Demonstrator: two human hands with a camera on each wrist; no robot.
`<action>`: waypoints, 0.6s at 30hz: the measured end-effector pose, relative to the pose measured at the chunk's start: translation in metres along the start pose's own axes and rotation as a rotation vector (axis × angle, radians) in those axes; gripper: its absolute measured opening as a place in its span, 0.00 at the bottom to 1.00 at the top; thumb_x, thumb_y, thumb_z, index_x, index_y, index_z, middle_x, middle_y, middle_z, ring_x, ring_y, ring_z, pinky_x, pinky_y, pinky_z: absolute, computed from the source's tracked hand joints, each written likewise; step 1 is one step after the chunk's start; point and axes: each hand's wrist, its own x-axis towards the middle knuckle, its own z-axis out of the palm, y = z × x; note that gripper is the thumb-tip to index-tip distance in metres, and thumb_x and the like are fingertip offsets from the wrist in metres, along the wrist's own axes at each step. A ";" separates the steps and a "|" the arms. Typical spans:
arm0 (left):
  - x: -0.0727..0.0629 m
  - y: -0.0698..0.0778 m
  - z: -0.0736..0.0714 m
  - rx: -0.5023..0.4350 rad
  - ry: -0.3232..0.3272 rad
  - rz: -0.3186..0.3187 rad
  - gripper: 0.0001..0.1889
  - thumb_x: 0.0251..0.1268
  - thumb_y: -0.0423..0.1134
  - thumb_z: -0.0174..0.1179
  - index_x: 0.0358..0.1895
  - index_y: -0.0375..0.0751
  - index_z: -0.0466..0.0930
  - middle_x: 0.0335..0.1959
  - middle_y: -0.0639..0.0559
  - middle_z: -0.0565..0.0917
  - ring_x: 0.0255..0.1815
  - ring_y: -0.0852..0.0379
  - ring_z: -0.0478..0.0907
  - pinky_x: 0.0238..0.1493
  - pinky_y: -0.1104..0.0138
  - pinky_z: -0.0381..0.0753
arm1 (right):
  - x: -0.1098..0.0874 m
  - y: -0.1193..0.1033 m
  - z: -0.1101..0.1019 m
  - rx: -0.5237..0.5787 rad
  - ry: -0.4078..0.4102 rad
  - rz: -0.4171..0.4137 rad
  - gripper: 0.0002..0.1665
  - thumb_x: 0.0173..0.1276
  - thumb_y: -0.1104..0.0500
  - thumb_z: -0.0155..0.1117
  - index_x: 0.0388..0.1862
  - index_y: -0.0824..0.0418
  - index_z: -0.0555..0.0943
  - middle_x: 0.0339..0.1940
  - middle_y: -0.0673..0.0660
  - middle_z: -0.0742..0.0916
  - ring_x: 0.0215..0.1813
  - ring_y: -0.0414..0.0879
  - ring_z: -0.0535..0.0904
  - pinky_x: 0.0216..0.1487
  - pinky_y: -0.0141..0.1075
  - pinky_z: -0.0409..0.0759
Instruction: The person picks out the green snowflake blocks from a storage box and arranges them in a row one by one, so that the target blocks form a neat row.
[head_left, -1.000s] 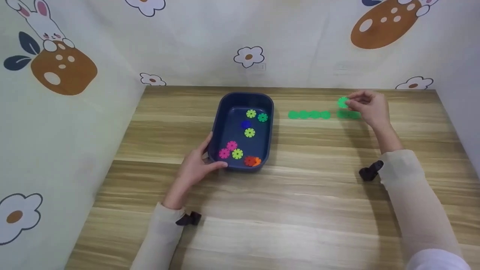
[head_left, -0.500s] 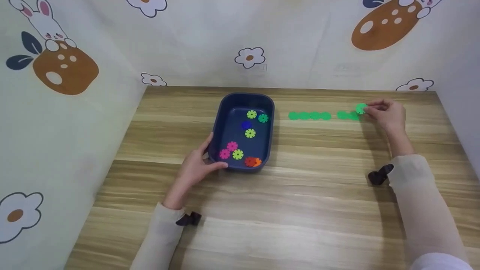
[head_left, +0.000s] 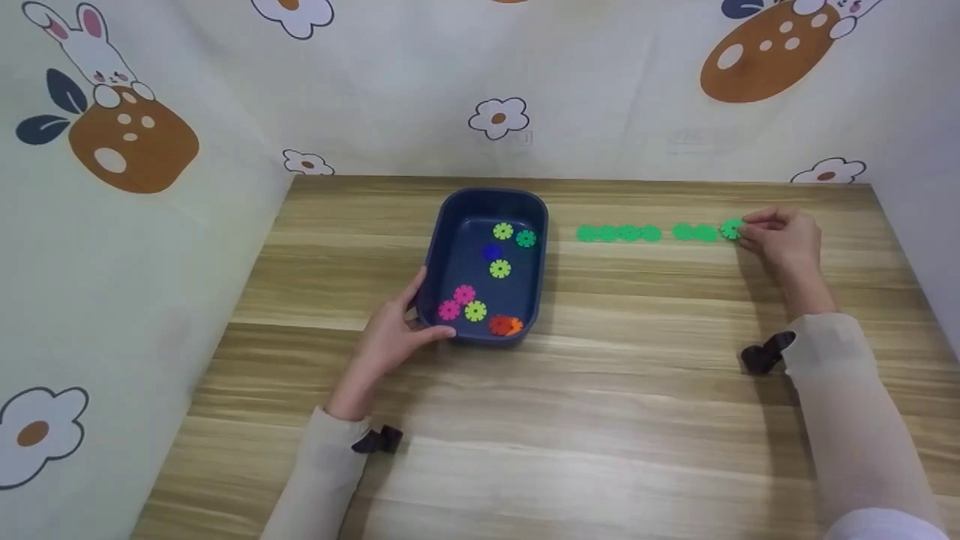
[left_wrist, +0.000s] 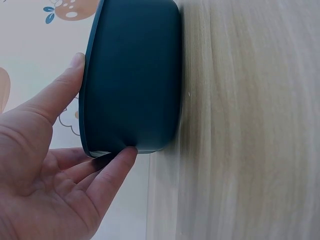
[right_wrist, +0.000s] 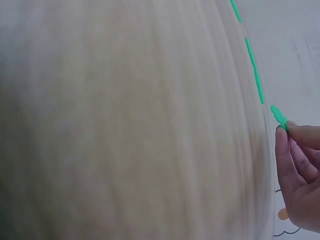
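My left hand point(head_left: 390, 337) holds the near left corner of a dark blue plastic tub point(head_left: 544, 262). In the left wrist view the thumb presses the tub's rim and the fingertips touch its side wall point(left_wrist: 132, 75). Between thumb and fingers, my right hand point(head_left: 787, 244) pinches a green notched disc point(head_left: 730, 229), which stands out at a tilt in the right wrist view. Just left of it lies a short strip of green discs point(head_left: 694, 232) on the table. A longer green strip point(head_left: 619, 233) lies between that one and the tub, in the same line.
Inside the tub lie several loose notched discs: yellow-green point(head_left: 500, 268), green point(head_left: 526, 238), blue point(head_left: 492, 252), pink point(head_left: 449, 310) and red-orange point(head_left: 501, 325). The wood-grain table point(head_left: 585, 420) ends at a patterned wall covering point(head_left: 405, 82) behind and to the left.
My right hand has carried the green disc rightward and down, from above the short strip to just beyond its right end. My left hand has stayed on the tub.
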 end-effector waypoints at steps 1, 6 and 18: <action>0.000 0.000 0.000 0.005 0.001 0.000 0.54 0.45 0.50 0.76 0.76 0.42 0.54 0.72 0.38 0.61 0.67 0.46 0.66 0.56 0.59 0.75 | 0.000 0.001 0.000 -0.015 -0.001 0.006 0.14 0.64 0.69 0.66 0.47 0.71 0.79 0.31 0.50 0.86 0.34 0.36 0.83 0.41 0.32 0.82; 0.000 0.000 0.000 0.024 0.005 -0.006 0.54 0.45 0.51 0.76 0.76 0.43 0.54 0.72 0.38 0.62 0.68 0.45 0.65 0.60 0.57 0.72 | 0.002 0.002 -0.001 -0.091 -0.013 0.031 0.16 0.65 0.67 0.66 0.50 0.71 0.78 0.26 0.43 0.84 0.33 0.33 0.82 0.41 0.30 0.81; 0.000 0.000 0.000 0.008 0.003 0.006 0.54 0.45 0.49 0.76 0.76 0.42 0.53 0.71 0.39 0.63 0.67 0.46 0.66 0.57 0.57 0.74 | -0.002 -0.003 0.002 -0.270 0.032 -0.040 0.18 0.66 0.61 0.66 0.50 0.72 0.80 0.22 0.37 0.82 0.30 0.30 0.79 0.33 0.24 0.80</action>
